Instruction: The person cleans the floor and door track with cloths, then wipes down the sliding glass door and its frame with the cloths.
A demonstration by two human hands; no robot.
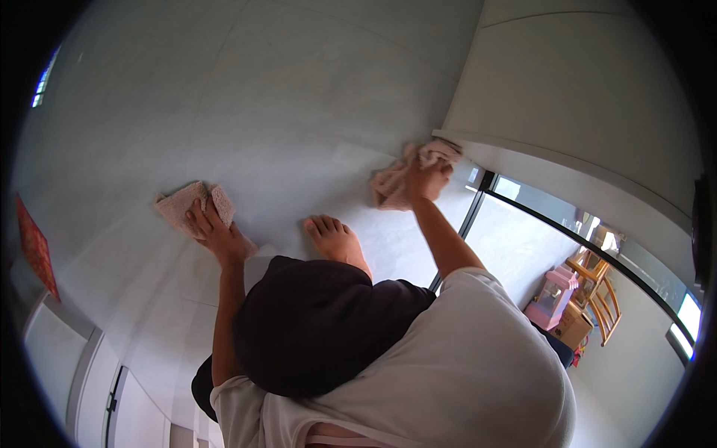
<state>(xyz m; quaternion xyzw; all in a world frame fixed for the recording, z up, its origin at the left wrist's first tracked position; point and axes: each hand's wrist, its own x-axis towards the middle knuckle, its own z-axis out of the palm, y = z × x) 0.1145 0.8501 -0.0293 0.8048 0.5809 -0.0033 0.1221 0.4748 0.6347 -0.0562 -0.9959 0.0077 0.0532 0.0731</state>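
My left hand (218, 229) presses down on a folded pink cloth (179, 210) on the grey floor, its fingers spread over the fabric. Farther to the right, my right hand (428, 176) grips a second, bunched pink cloth (392, 185), part of which bulges above the fingers. That cloth rests on the floor close to the lower edge of a white cabinet (560, 84). Between the two hands my bare foot (336, 241) stands on the floor, in front of my dark-clad knee.
A black-framed glass panel (482, 201) runs along the right. Beyond it are a pink toy-like case (552, 297), a cardboard box (571, 325) and a wooden chair (602, 297). A red decoration (36, 246) and a white door (56, 341) are at the left.
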